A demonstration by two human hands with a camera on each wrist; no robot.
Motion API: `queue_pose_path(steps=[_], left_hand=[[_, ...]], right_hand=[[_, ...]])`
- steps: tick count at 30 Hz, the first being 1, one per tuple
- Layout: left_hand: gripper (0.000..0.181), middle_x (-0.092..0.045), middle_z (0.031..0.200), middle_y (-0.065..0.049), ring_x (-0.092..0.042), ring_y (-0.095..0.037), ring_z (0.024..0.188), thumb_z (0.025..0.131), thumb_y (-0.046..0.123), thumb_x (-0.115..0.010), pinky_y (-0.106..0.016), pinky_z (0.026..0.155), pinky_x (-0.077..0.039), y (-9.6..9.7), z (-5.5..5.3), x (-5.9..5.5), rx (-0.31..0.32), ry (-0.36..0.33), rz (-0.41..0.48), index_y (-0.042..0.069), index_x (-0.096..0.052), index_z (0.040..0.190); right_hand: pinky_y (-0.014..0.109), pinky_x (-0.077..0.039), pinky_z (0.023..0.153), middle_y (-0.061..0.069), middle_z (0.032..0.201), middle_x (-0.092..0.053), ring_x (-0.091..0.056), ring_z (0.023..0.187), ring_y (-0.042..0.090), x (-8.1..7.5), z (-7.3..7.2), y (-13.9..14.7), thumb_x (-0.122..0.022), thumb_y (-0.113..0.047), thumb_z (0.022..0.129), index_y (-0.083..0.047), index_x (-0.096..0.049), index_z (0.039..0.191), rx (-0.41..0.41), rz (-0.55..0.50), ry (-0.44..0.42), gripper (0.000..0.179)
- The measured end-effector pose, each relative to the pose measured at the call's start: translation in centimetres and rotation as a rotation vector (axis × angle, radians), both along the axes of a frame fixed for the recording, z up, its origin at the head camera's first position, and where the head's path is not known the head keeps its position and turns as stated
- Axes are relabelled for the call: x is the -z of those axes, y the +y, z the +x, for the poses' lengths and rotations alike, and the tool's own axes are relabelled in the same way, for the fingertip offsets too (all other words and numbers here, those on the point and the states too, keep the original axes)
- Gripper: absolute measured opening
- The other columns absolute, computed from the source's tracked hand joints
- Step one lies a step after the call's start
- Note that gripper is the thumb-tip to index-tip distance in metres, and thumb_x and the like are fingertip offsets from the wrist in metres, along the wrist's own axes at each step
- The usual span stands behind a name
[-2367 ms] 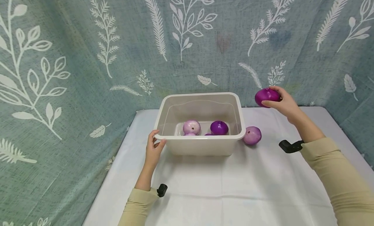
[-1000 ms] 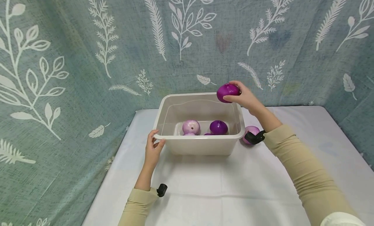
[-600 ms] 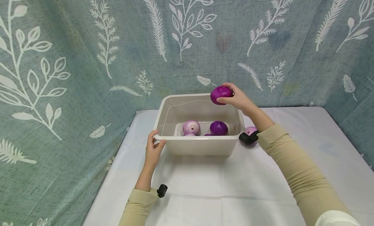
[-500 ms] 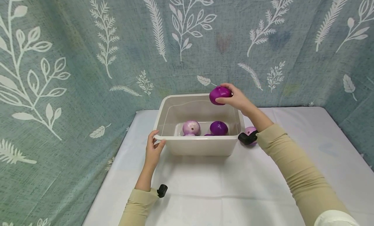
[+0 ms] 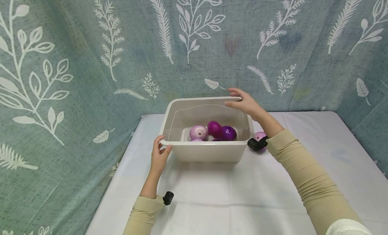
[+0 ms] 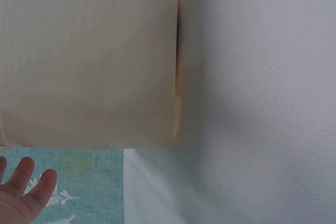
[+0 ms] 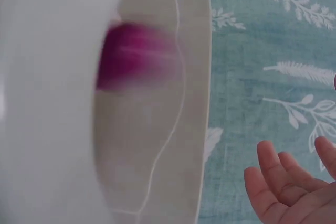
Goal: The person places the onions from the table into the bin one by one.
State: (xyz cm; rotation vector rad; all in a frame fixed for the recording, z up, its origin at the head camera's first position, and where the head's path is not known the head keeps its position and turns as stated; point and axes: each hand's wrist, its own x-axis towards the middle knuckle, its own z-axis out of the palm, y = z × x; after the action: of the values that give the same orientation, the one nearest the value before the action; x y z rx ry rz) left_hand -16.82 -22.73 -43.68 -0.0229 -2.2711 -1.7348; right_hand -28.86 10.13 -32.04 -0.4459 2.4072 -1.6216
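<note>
A purple onion (image 5: pixel 215 129), magenta and glossy, is inside the white plastic bin (image 5: pixel 209 150), blurred in the right wrist view. It lies between a pale lilac onion (image 5: pixel 198 132) and a darker purple onion (image 5: pixel 229 133), with parts of others hidden behind the front wall. Over the bin's back right rim, my right hand (image 5: pixel 244 103) has its fingers spread and holds nothing. My left hand (image 5: pixel 159 157) grips the bin's front left corner, thumb against the front and fingers at the side of the rim.
Another lilac onion (image 5: pixel 259 136) rests on the white-covered table (image 5: pixel 209 191) just right of the bin, partly covered by the black camera (image 5: pixel 257 144) on my right wrist. A green leaf-patterned curtain (image 5: pixel 136 53) hangs behind the table and along both sides.
My right hand carried the magenta onion leftward from the right of the bin to above it, then let go. The onion has dropped inside. My left hand has stayed at the corner.
</note>
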Motion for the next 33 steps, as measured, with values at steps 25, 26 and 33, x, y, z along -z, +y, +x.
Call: queue_pose_path(steps=[25,26,33], left_hand=[[0.047,-0.035,0.136,-0.023,-0.043,-0.011,0.106,0.089,0.003,-0.054,-0.024,0.085,-0.04,0.1,0.2,-0.1,0.0,0.0,0.006,0.002,-0.034,0.131],[0.047,-0.035,0.136,-0.023,-0.043,-0.014,0.107,0.089,0.003,-0.054,-0.026,0.086,-0.04,0.1,0.2,-0.1,0.0,0.0,0.006,0.002,-0.034,0.131],[0.047,-0.035,0.137,-0.022,-0.042,-0.027,0.113,0.089,0.003,-0.054,-0.024,0.085,-0.04,0.1,0.2,-0.1,0.002,-0.003,0.005,0.002,-0.033,0.131]], right_hand=[[0.058,-0.024,0.102,0.02,0.146,-0.026,-0.029,0.13,0.039,3.6,1.6,8.8,-0.06,-0.033,0.088,-0.013,-0.013,0.147,0.093,0.026,-0.033,0.078],[0.058,-0.024,0.102,0.021,0.146,-0.025,-0.029,0.13,0.04,4.0,1.7,9.1,-0.06,-0.033,0.088,-0.013,-0.012,0.147,0.093,0.032,-0.036,0.079],[0.06,-0.023,0.102,0.022,0.147,-0.023,-0.028,0.13,0.04,7.1,2.4,10.6,-0.059,-0.033,0.088,-0.012,-0.008,0.148,0.106,0.054,-0.076,0.081]])
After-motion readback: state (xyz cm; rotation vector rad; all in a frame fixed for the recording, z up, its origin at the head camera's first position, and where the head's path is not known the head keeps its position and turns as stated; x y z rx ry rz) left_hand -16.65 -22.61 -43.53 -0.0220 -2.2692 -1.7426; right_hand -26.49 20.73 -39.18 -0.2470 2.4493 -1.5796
